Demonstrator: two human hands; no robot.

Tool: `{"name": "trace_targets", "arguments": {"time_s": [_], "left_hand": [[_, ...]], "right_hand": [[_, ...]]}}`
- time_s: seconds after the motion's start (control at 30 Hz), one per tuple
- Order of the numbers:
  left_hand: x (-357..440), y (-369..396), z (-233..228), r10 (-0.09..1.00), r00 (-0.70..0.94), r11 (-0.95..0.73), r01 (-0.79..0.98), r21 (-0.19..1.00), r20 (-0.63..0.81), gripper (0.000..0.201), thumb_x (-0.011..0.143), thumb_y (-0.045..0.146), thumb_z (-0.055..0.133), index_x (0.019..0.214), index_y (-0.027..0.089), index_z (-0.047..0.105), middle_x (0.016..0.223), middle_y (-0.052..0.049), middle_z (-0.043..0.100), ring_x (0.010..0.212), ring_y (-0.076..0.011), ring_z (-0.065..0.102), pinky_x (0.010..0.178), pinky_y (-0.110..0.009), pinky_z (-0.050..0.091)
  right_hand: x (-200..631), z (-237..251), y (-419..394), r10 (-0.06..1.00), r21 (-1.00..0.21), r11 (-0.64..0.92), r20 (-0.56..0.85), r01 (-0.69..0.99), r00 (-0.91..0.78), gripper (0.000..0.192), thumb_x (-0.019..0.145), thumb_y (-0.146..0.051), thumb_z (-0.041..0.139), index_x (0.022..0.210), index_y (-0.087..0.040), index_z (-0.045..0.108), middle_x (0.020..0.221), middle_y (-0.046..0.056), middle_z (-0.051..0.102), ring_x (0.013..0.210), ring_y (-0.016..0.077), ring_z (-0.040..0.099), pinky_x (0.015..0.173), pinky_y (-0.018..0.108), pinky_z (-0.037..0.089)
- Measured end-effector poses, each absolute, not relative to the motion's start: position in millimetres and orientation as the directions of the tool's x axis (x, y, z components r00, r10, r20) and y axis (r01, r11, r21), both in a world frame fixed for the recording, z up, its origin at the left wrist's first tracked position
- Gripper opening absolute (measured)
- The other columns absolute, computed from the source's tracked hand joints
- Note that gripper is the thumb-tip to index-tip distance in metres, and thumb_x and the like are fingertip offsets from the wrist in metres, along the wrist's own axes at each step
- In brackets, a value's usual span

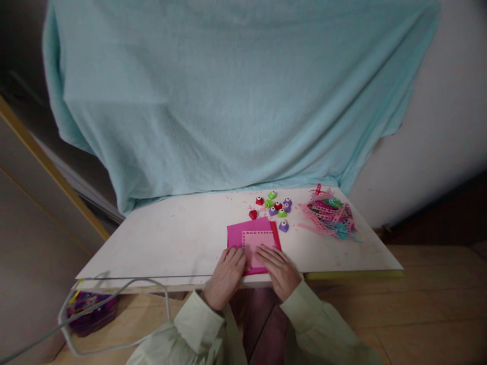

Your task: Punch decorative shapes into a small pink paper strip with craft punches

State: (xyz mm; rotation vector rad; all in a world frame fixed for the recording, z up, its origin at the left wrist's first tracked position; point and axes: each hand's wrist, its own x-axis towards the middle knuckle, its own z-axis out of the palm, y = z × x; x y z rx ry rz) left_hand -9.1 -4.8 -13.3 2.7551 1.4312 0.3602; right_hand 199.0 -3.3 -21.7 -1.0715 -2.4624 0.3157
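A light pink sheet of paper [257,242] with a row of punched shapes along its top and left edges lies over a magenta sheet [235,234] and red paper [276,234] at the table's front edge. My left hand [227,276] is at the left side of the stack, its fingers bent and closed on the pink paper's lower left edge. My right hand [280,268] lies flat on the pink paper's right side, fingers stretched out together. Just beyond the papers sit several small craft punches in red, green and purple, among them a purple punch [283,226] and a red punch [253,215].
A tangle of punched paper strips [331,215] lies at the table's right. Tiny paper bits are scattered around the punches. A light blue cloth [236,101] hangs behind the white table [163,238]. At the lower left, a grey cable [133,280] loops near a purple bag [91,312].
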Motion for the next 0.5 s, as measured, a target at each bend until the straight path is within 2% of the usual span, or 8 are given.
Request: {"name": "trace_targets", "arguments": {"time_s": [0.1, 0.23, 0.37, 0.5], "left_hand": [[-24, -9, -14, 0.850, 0.488, -0.523, 0.827, 0.204, 0.200, 0.022, 0.083, 0.006, 0.040, 0.100, 0.015, 0.052, 0.102, -0.010, 0.054, 0.097, -0.0241, 0.047, 0.089, -0.043, 0.034], [-45, -16, -6, 0.916, 0.298, -0.393, 0.798, 0.457, 0.269, 0.014, 0.084, 0.010, 0.039, 0.088, 0.017, 0.051, 0.089, -0.007, 0.054, 0.083, -0.0216, 0.050, 0.077, -0.037, 0.040], [-50, -21, 6, 0.954, 0.039, -0.266, 0.573, 0.776, 0.298, 0.011, 0.088, 0.019, 0.040, 0.088, 0.018, 0.051, 0.085, -0.004, 0.056, 0.083, -0.0184, 0.054, 0.076, -0.031, 0.043], [-28, -15, 14, 0.968, -0.091, -0.197, 0.308, 0.931, 0.235, 0.012, 0.085, 0.028, 0.052, 0.089, 0.018, 0.056, 0.085, -0.003, 0.061, 0.081, -0.0164, 0.058, 0.074, -0.026, 0.045]], "right_hand": [[200, -20, -3, 0.745, -0.393, 0.666, 0.299, 0.634, -0.597, 0.057, 0.082, -0.009, 0.036, 0.137, -0.018, 0.034, 0.141, 0.005, 0.038, 0.132, 0.0171, 0.028, 0.110, 0.041, 0.025], [198, -20, -4, 0.749, -0.448, 0.661, 0.347, 0.602, -0.564, 0.052, 0.084, -0.010, 0.037, 0.135, -0.020, 0.039, 0.137, 0.005, 0.043, 0.130, 0.0183, 0.033, 0.109, 0.043, 0.027], [191, -17, -12, 0.823, -0.607, 0.569, 0.409, 0.556, -0.396, 0.044, 0.088, -0.014, 0.036, 0.131, -0.021, 0.044, 0.131, 0.007, 0.050, 0.123, 0.0181, 0.043, 0.103, 0.038, 0.037], [185, -9, -22, 0.870, -0.726, 0.492, 0.414, 0.480, -0.267, 0.035, 0.089, -0.018, 0.041, 0.121, -0.022, 0.052, 0.118, 0.007, 0.059, 0.111, 0.0185, 0.053, 0.095, 0.032, 0.044]]}}
